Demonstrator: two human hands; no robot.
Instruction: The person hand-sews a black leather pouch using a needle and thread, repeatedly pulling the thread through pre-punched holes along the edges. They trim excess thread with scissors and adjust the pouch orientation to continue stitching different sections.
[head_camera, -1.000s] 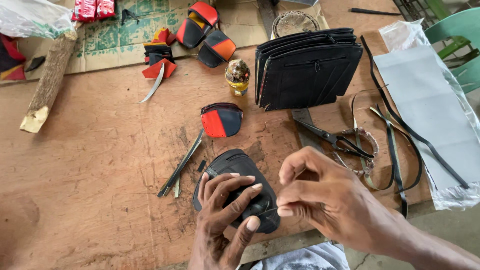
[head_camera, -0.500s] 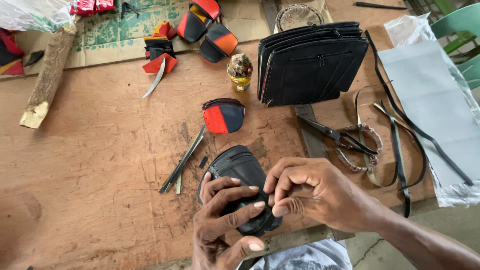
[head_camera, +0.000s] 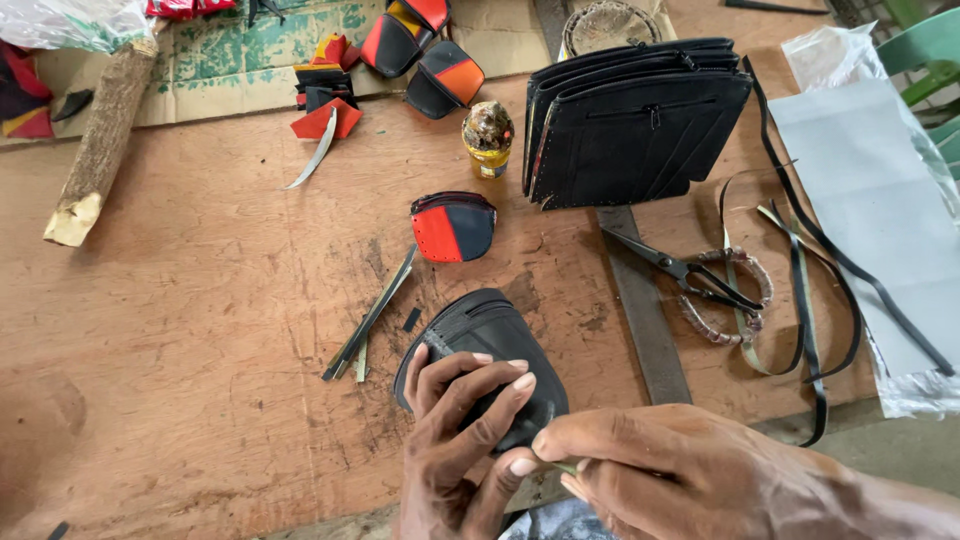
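A small black leather pouch (head_camera: 487, 335) lies flat on the brown wooden table (head_camera: 200, 330) near its front edge. My left hand (head_camera: 460, 440) presses down on the pouch's near end with spread fingers. My right hand (head_camera: 680, 475) is at the pouch's near right corner, fingertips pinched on something small and thin that I cannot make out. A finished red and black pouch (head_camera: 453, 226) sits a little farther back.
Black scissors (head_camera: 685, 272) with wrapped handles and a flat metal bar (head_camera: 645, 310) lie right of the pouch. Black bags (head_camera: 635, 120) stand behind, with a small glue jar (head_camera: 488, 138), thin strips (head_camera: 370, 318), leather straps (head_camera: 800, 290), a log (head_camera: 100, 140) and grey sheet (head_camera: 880, 210).
My right hand has dropped from above the pouch to its near right corner and pinched shut. My left hand stays pressed on the pouch. The view has shifted slightly.
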